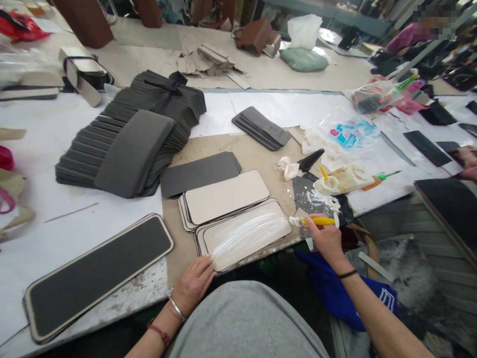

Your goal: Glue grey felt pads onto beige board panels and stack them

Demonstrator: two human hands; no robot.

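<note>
My right hand (325,237) is closed round a yellow-handled brush (319,221), its whitened bristles close to the right end of a beige panel (248,233). White wet streaks run along this panel, the top one of a short stack at the table's front edge. At the panel's lower left corner lies my left hand (196,278), fingers flat and pressing on it. Just behind is a second stack of beige panels (227,196), with dark grey panels (201,174) beyond. A white-crusted container (343,180) rests on its side to the right, beside white smears.
A big bundle of grey panels (126,144) fills the left rear. Front left lies a long dark panel with a pale border (100,273). Several small grey pieces (261,128) are stacked behind. A plastic bag (350,132) lies right; another person's hand (467,161) shows far right.
</note>
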